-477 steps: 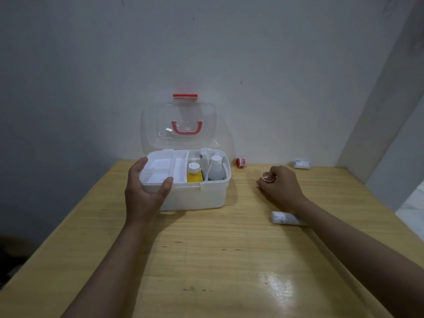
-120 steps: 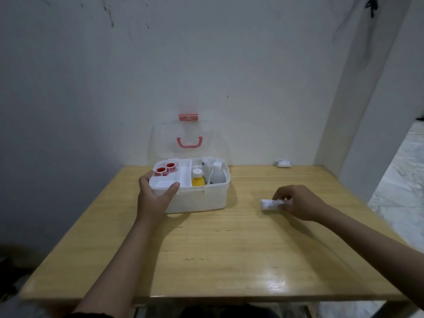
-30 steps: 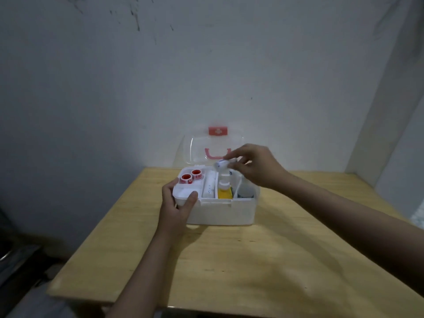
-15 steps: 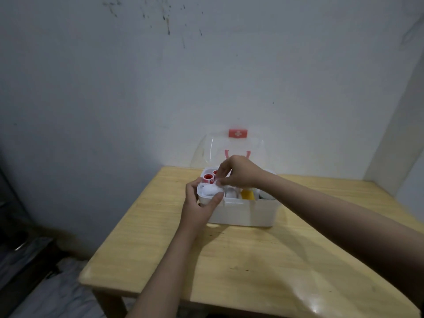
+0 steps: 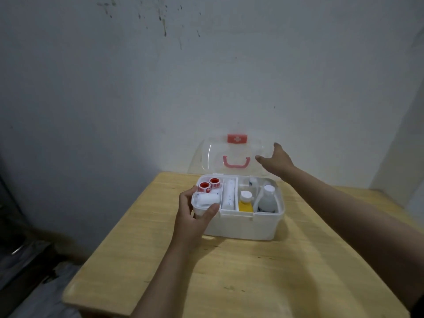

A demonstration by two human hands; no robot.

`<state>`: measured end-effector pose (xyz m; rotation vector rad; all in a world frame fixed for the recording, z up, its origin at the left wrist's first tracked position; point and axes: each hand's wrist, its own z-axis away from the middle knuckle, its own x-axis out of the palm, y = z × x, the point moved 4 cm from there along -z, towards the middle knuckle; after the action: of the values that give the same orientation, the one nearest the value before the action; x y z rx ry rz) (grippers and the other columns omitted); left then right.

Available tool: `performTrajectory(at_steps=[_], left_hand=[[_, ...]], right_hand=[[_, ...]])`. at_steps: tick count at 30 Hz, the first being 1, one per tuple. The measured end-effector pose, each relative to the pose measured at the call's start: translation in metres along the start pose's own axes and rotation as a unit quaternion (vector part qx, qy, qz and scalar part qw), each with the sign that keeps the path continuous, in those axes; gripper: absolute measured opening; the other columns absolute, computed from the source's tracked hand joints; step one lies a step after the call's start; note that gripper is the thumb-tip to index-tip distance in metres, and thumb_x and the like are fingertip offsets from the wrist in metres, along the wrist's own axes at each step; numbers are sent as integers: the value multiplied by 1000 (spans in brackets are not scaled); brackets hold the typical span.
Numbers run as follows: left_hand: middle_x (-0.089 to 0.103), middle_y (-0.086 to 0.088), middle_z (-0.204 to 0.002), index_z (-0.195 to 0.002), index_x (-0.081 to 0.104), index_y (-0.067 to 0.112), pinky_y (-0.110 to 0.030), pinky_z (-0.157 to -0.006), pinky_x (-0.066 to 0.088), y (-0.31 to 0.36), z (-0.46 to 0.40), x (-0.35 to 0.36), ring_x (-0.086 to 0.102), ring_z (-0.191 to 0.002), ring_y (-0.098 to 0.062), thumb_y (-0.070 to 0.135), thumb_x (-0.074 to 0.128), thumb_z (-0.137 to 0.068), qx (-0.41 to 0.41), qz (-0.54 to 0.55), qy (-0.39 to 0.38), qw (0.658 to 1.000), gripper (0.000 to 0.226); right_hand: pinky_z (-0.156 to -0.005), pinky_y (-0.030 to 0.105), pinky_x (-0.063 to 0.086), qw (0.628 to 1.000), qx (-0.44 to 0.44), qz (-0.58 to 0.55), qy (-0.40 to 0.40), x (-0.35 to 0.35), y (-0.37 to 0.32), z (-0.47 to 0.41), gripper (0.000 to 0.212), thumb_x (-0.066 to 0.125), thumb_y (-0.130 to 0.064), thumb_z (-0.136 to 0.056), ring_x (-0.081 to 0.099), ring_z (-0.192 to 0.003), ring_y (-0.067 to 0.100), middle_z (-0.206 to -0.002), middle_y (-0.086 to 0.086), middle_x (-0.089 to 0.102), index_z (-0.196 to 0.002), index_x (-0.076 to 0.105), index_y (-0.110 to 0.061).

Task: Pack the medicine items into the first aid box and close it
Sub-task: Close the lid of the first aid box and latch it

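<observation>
First aid box [image 5: 238, 226] centre frame on table [image 5: 252, 283], lid [image 5: 231, 154] upright. Your left hand [image 5: 195, 216] grips front-left corner, thumb over rim. Right hand [image 5: 274, 160] spread, holding nothing, at lid's right edge. Risk: tall bottle [image 5: 267, 198] blocks closing; lid pinches thumb.

Both forearms are bare all the way up, no watch, rings or bands on the left hand [image 5: 191, 222] or right hand [image 5: 274, 161]. Just a sliver of dark sleeve at the right arm's upper end.

Right hand [image 5: 274, 160] fingertips hidden behind lid [image 5: 234, 154].
</observation>
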<state>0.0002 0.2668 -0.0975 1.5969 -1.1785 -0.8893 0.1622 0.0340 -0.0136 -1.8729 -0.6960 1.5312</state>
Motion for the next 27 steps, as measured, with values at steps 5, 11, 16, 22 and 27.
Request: performTrajectory(at_steps=[5,11,16,22,27], left_hand=[[53,14,-120,-125,42,25,-12,-68,49,2,0,2,58,-98,7,23,74,-75,-3,1,-2,1000,59],[51,13,-125,-128,39,29,-15,-75,51,1,0,2,54,-107,1,28,73,-77,-8,-18,-10,1000,61],[42,16,-130,-143,22,34,-19,-83,49,6,4,3,49,-114,-5,32,70,-80,-20,-40,-27,999,80],[25,1,-153,-148,3,36,-29,-99,38,20,11,5,31,-136,-16,41,68,-78,6,-116,-9,993,95],[24,13,-146,-147,14,38,-25,-90,44,34,18,13,29,-128,-7,57,58,-73,59,-132,-12,989,88]], right_hand=[[-105,44,40,998,-32,-45,18,4,-1,0,83,61,-40,-87,41,-134,35,-150,17,36,-149,14,-10],[-93,39,45,980,-177,-13,96,-12,-17,31,80,46,-49,-93,53,-121,34,-144,18,42,-150,-7,-33],[-87,28,36,961,-242,-60,117,-24,-21,83,54,30,-44,-99,50,-113,18,-138,14,46,-149,8,-40],[-90,23,36,959,-249,-106,88,-14,8,133,48,35,-41,-99,43,-104,2,-131,7,52,-145,27,-37],[-103,31,36,964,-254,-75,35,-4,26,153,46,37,-39,-98,34,-136,16,-146,8,37,-143,33,-37]])
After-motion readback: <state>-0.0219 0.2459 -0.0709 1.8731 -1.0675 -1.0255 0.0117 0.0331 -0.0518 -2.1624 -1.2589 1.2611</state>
